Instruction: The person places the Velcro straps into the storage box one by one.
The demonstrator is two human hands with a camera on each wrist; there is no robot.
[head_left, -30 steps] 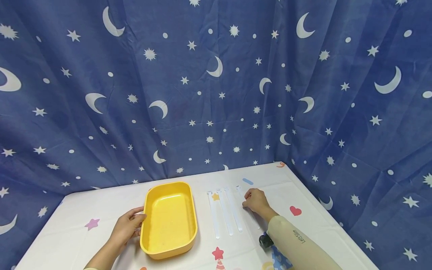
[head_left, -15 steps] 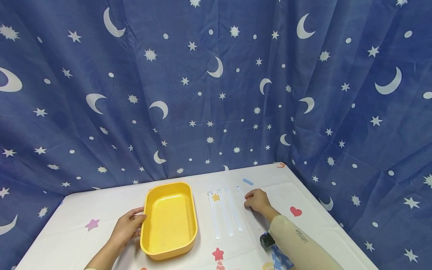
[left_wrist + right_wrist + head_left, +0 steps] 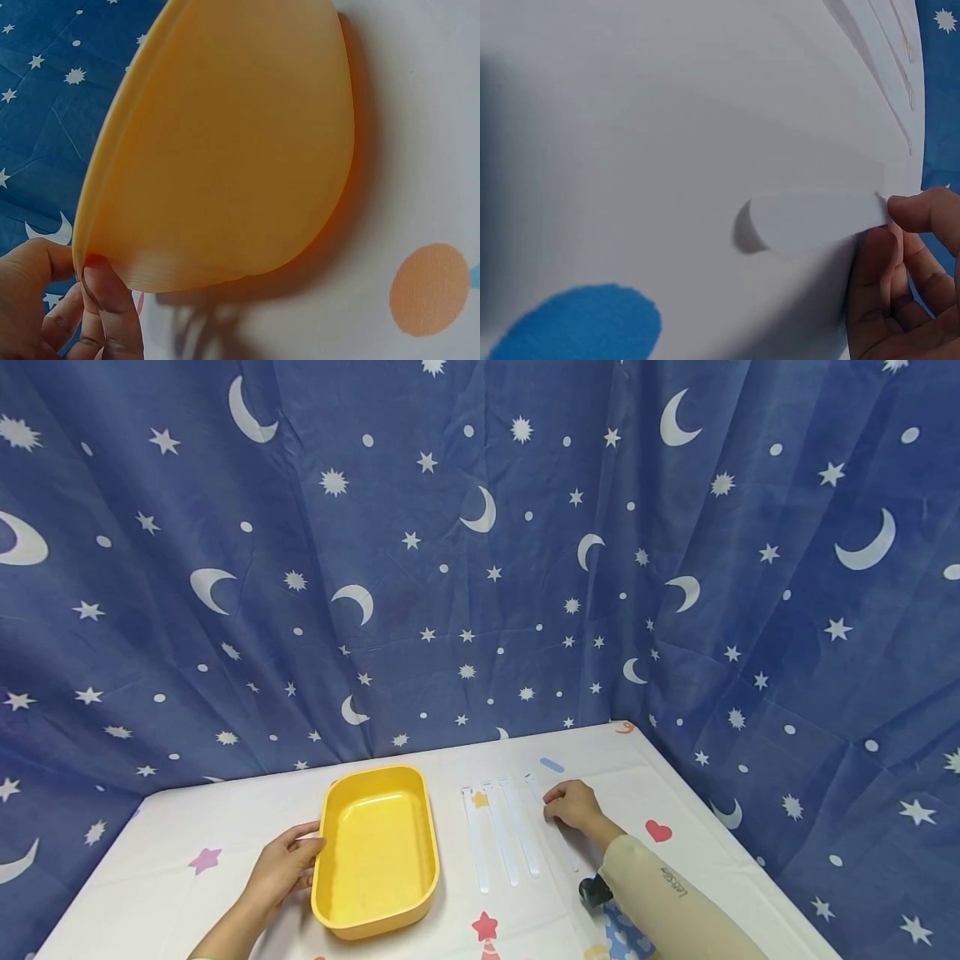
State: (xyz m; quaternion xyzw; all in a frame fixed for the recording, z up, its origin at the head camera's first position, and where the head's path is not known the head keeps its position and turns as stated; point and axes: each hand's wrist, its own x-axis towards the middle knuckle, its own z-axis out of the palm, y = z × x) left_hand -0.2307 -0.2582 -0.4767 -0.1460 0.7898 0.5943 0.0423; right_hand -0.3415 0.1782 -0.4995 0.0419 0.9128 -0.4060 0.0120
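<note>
My left hand (image 3: pixel 281 870) pinches the left rim of a yellow plastic tray (image 3: pixel 375 920). The left wrist view shows thumb and finger on either side of the tray's edge (image 3: pixel 101 161). On the right, my right hand (image 3: pixel 575 810) pinches a thin white strip (image 3: pixel 564 847) with a small squared head at its far end. Seen from the right wrist, the strip's rounded near end (image 3: pixel 802 221) stands a little off the cloth and casts a shadow. Three similar white strips (image 3: pixel 476 847) lie side by side between tray and right hand, heads pointing away.
A white tablecloth (image 3: pixel 262 806) with printed stars and hearts covers the table. Blue curtains (image 3: pixel 420 677) with moons and stars hang behind and on the right. A small black object (image 3: pixel 592 892) and blue patterned fabric (image 3: pixel 624 935) are by the right forearm.
My right hand has shifted very slightly to the right, still with the strip. The left hand and the tray have stayed put.
</note>
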